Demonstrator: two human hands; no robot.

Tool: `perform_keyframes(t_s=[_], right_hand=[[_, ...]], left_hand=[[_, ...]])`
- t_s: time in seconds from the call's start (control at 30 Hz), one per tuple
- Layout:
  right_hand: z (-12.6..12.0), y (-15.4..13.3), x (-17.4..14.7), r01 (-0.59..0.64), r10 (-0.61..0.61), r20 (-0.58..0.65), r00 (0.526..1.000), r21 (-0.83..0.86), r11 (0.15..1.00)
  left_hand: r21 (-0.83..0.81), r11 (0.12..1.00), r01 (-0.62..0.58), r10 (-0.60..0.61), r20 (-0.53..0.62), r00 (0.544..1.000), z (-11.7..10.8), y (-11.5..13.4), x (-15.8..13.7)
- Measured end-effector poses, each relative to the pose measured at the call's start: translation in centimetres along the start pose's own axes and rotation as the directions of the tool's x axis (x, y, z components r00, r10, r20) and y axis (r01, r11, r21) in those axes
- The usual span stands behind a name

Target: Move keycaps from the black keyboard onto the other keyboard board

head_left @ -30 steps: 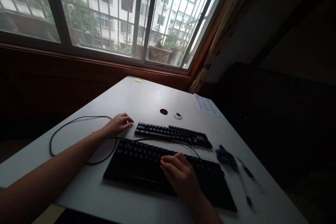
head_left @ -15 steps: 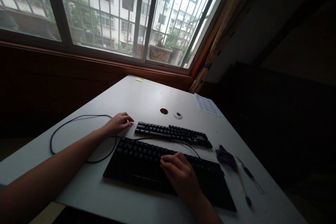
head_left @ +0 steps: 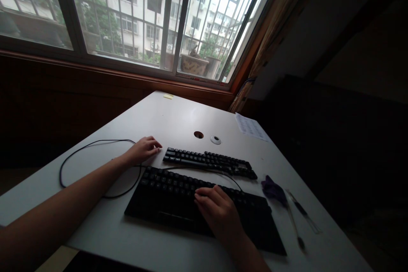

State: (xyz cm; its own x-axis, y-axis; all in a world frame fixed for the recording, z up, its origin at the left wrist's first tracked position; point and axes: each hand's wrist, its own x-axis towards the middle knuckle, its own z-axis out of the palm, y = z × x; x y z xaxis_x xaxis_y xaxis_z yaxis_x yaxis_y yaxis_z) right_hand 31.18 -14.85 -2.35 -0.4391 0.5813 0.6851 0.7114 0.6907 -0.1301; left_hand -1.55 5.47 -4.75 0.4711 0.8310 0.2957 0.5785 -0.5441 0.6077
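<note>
A large black keyboard [head_left: 165, 197] with a wrist rest lies near the front of the white desk [head_left: 178, 114]. My right hand [head_left: 219, 212] rests palm down on its keys, fingers curled and pointing left. A smaller black keyboard [head_left: 208, 162] lies just behind it. My left hand [head_left: 145, 149] lies flat on the desk at the small keyboard's left end, fingertips almost touching it, holding nothing. A thin black cable [head_left: 79, 149] loops across the desk under my left forearm.
A purple cloth [head_left: 272, 190] and two thin brush-like tools [head_left: 298, 216] lie right of the keyboards. A cable hole [head_left: 198, 134] and its white cap [head_left: 216, 140] sit mid-desk, a paper sheet [head_left: 251, 127] at the far right, a barred window behind.
</note>
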Motion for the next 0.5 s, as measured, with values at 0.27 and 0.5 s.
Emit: perform_keyframes(t_s=[0.27,0.5], right_hand=[[0.13,0.26,-0.22,-0.048,0.048,0.006,0.999,0.066,0.997],[0.23,0.54,-0.44,-0.07,0.07,0.0,0.998,0.072,0.995]], left_hand=[[-0.009,1.0,0.0,0.0,-0.008,1.0,0.24,-0.56,0.06],[0.007,1.0,-0.011,0.011,0.0,1.0,-0.07,0.01,0.0]])
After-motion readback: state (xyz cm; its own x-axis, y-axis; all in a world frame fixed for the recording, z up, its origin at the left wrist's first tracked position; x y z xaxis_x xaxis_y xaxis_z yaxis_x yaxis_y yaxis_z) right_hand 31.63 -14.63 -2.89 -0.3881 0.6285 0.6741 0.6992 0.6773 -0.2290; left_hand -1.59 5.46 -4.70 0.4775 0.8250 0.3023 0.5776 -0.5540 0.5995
